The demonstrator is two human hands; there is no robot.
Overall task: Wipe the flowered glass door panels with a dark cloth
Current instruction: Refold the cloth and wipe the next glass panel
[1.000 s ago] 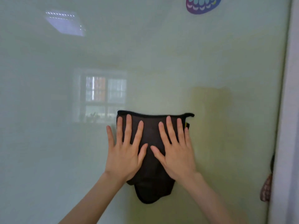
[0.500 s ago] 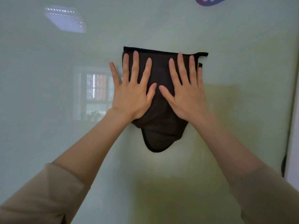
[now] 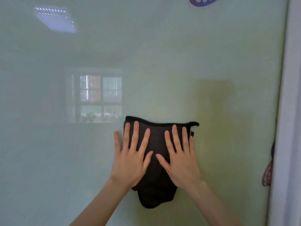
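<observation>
A frosted pale green glass door panel (image 3: 162,59) fills the view. A dark cloth (image 3: 156,141) with a black hem is spread flat against it, low and a little right of centre, its bottom corner hanging loose. My left hand (image 3: 130,162) lies flat on the cloth's left half with fingers spread, the little finger touching bare glass. My right hand (image 3: 180,162) lies flat on the cloth's right half in the same way. Both palms pin the cloth to the glass. The edge of a purple and blue flower sticker (image 3: 203,0) shows at the top.
The white door frame (image 3: 291,111) runs down the right edge. A reddish patterned object (image 3: 267,173) peeks from behind the frame. The glass reflects a window (image 3: 97,97) and a ceiling light (image 3: 55,18).
One second ago the cloth sat low on the panel; both hands slid it up half a second ago and have now drawn it back down to about the same spot.
</observation>
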